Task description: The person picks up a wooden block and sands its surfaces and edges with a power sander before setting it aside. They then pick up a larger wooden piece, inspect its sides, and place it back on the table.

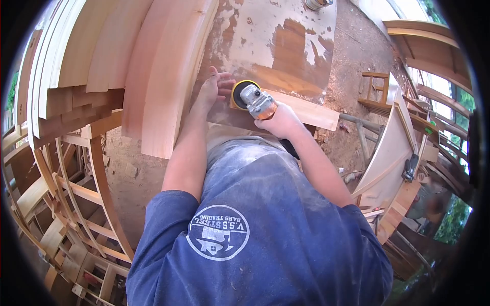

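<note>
My right hand (279, 121) is wrapped round the body of an angle grinder (258, 102) with a grey metal head. Its round sanding disc (245, 83), dark with a yellow rim, lies over the left end of a pale wooden board (306, 109). The board runs along the near side of a worn, paint-patched worktable (255, 30). Just left of the disc, my left hand (215, 85) is open, with its fingers apart and pointing toward the disc. Beside that hand rises the edge of a stack of wide planks (171, 76).
More stacked boards (109, 46) stand to the left, above wooden chair-like frames (97, 194). On the right are a small wooden frame (375, 86), a leaning pale panel (385, 163) and a dark tool (410, 167). A can (317, 4) sits at the table's far edge.
</note>
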A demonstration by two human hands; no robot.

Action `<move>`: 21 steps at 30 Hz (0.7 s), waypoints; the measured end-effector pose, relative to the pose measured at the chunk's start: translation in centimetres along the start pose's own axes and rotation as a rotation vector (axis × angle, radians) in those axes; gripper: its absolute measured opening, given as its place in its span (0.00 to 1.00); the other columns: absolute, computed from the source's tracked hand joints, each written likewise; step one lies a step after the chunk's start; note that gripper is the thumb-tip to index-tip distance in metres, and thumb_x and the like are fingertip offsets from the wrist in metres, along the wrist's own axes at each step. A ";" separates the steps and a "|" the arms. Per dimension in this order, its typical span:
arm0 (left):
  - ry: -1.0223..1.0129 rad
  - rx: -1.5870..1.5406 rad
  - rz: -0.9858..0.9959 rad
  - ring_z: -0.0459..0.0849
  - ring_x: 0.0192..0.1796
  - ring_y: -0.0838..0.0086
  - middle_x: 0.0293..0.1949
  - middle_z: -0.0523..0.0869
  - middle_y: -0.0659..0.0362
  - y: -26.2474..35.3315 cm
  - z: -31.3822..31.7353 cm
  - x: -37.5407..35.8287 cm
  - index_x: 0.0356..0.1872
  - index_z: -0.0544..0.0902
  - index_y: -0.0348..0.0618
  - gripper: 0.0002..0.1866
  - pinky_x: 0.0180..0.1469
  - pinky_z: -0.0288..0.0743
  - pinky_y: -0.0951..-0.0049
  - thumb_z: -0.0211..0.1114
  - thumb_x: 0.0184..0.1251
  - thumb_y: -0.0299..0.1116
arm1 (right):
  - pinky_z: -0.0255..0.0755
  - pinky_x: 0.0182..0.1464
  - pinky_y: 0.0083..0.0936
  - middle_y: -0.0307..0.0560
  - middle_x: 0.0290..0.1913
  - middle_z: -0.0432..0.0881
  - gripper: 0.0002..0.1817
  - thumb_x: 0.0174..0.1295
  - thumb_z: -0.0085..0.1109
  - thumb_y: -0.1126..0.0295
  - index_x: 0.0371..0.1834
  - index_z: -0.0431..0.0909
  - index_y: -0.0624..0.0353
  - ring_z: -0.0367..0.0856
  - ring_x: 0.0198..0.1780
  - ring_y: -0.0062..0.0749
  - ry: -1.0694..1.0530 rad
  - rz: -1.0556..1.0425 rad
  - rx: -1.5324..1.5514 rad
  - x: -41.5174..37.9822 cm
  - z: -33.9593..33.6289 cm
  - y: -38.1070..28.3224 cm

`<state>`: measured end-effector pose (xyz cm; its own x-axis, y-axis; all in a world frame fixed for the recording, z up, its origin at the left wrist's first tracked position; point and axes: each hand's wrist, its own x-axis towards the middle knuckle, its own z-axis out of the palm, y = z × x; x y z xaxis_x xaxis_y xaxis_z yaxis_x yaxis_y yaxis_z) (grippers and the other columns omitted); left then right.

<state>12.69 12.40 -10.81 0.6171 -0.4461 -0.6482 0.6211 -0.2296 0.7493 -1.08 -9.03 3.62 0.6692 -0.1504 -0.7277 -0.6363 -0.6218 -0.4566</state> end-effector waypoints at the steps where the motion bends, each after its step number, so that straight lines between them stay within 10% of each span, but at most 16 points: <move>1: 0.009 -0.008 -0.001 0.93 0.57 0.67 0.67 0.92 0.56 0.0 0.1 0.0 0.78 0.80 0.49 0.52 0.59 0.82 0.60 0.24 0.84 0.79 | 0.84 0.63 0.40 0.59 0.53 0.94 0.30 0.57 0.79 0.54 0.59 0.87 0.60 0.93 0.58 0.51 0.006 0.017 0.042 0.2 -0.2 0.6; 8: 0.007 -0.061 0.013 0.94 0.53 0.65 0.67 0.91 0.51 -0.5 -0.1 0.8 0.80 0.78 0.48 0.54 0.53 0.85 0.63 0.22 0.82 0.80 | 0.82 0.64 0.36 0.50 0.54 0.94 0.28 0.58 0.82 0.60 0.60 0.89 0.62 0.93 0.56 0.37 0.011 -0.050 0.015 -1.5 0.9 0.6; 21: 0.450 -0.288 0.109 0.89 0.37 0.76 0.44 0.93 0.57 -3.0 -0.3 -1.1 0.61 0.87 0.43 0.38 0.38 0.81 0.74 0.41 0.91 0.67 | 0.84 0.63 0.42 0.60 0.54 0.93 0.30 0.56 0.79 0.53 0.58 0.87 0.60 0.92 0.58 0.55 0.001 -0.052 -0.004 0.5 0.9 -1.4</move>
<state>10.26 13.80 -12.42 0.7920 -0.0253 -0.6099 0.6100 0.0713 0.7892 -0.18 -7.52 3.46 0.7019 -0.1186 -0.7023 -0.5989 -0.6321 -0.4917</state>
